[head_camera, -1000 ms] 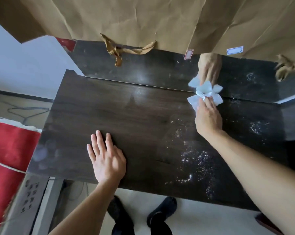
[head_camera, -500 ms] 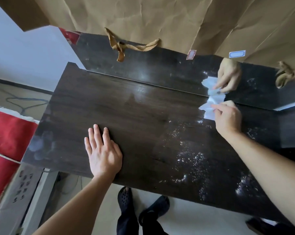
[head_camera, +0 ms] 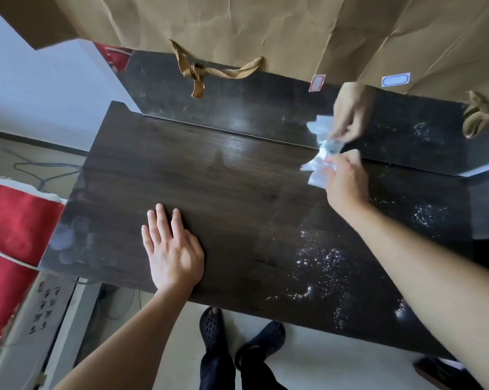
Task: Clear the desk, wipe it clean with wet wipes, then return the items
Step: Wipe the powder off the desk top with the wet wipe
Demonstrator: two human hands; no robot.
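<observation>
Your right grip (head_camera: 346, 182) pinches crumpled white wet wipe (head_camera: 316, 170) at far edge of dark wood-grain table (head_camera: 237, 192). Your left grip (head_camera: 173, 249) lies flat, fingers straight, near front edge. Overlap strokes toward white specks (head_camera: 322, 263) front-right.

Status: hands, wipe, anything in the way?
Left hand flat on desk, open. Right hand grips wet wipe at desk's back edge. White speckles on right side; nothing blocking.
</observation>
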